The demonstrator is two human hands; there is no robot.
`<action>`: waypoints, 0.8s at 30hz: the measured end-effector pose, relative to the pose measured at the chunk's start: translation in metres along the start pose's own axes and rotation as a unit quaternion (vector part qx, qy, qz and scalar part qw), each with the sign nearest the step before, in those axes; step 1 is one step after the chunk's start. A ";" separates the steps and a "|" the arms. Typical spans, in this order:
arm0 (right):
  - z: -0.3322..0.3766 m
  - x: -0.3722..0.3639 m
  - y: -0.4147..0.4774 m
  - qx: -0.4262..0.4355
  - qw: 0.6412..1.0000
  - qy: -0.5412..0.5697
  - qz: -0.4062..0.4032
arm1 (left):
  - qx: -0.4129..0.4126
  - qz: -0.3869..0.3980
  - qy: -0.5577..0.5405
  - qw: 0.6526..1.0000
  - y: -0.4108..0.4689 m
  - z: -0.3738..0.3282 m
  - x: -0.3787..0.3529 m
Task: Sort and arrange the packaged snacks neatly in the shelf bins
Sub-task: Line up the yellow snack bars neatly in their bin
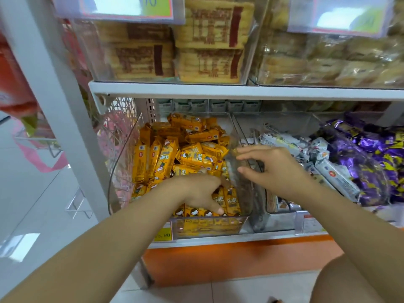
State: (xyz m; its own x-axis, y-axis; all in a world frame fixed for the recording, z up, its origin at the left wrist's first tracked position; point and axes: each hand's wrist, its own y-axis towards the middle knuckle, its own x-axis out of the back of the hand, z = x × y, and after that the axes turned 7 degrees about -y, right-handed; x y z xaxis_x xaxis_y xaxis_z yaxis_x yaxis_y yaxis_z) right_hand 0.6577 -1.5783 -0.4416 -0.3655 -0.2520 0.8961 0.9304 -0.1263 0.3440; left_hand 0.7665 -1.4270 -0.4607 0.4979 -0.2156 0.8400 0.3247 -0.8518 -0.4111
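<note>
My left hand (196, 191) down among yellow packets (196, 158) in left clear bin (122, 171), fingers buried; grip cannot tell. My right hand (269, 169) at bin's right wall, fingers straight, thumb apart, holding nothing. Plan: brace wall, stand loose packets upright, labels toward near side.

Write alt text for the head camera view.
A person's left hand reaches into a clear bin of yellow snack packs, while the right hand reaches over its side wall. Neighbouring bins hold white packs and purple packs.
</note>
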 end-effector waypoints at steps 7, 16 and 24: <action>0.025 0.007 0.017 0.003 0.997 -0.068 0.030 | -0.049 -0.128 -0.046 0.990 -0.033 0.014 0.003; 0.064 -0.060 0.075 -0.044 0.963 -0.152 0.216 | 0.043 -0.298 -0.143 0.943 -0.104 0.052 -0.011; 0.058 -0.066 0.076 -0.066 0.978 -0.101 0.171 | 0.047 -0.343 -0.148 0.926 -0.111 0.058 -0.024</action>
State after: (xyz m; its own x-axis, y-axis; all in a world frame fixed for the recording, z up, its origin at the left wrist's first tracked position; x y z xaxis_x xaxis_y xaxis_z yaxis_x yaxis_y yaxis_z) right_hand 0.7539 -1.5154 -0.4586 -0.0089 -0.1077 0.9941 0.9810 -0.1937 -0.0122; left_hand 0.7652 -1.2992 -0.4556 0.3423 0.5136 0.7868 0.7076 -0.6919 0.1437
